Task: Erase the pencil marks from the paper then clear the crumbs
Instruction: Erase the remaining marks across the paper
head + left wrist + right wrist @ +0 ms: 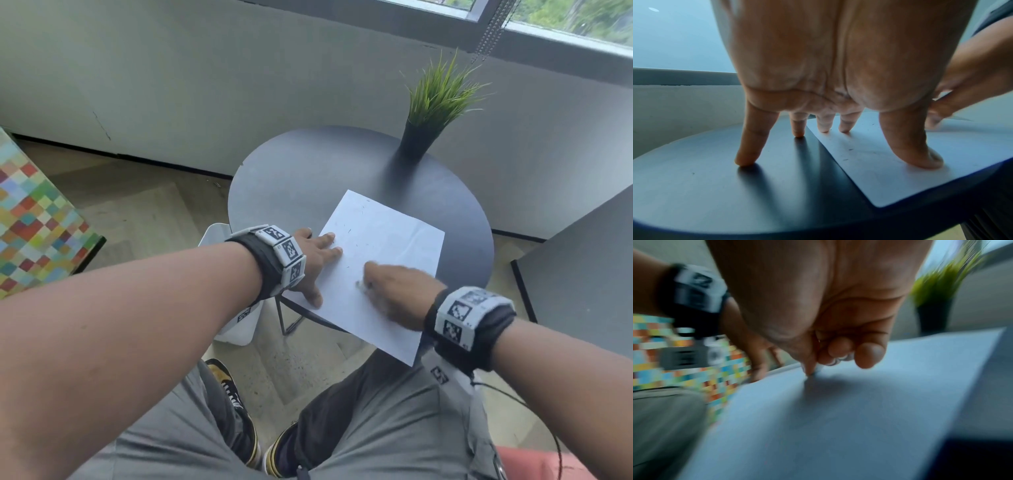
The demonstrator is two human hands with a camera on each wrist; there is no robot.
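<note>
A white sheet of paper (383, 246) lies on the round dark table (294, 178), its near corner hanging over the edge. Small dark eraser crumbs (349, 231) dot the sheet. My left hand (315, 260) presses flat with spread straight fingers: thumb and two fingertips on the paper's left edge (869, 155), the other two on the table (694, 186). My right hand (387, 291), blurred, pinches a small whitish eraser (818, 369) and presses its tip on the paper (859, 410) near the middle.
A potted green grass plant (428, 116) stands at the table's far right. A white bin (236, 322) sits on the floor under the left wrist. A colourful checkered box (30, 219) is at the left and a grey panel (582, 274) at the right.
</note>
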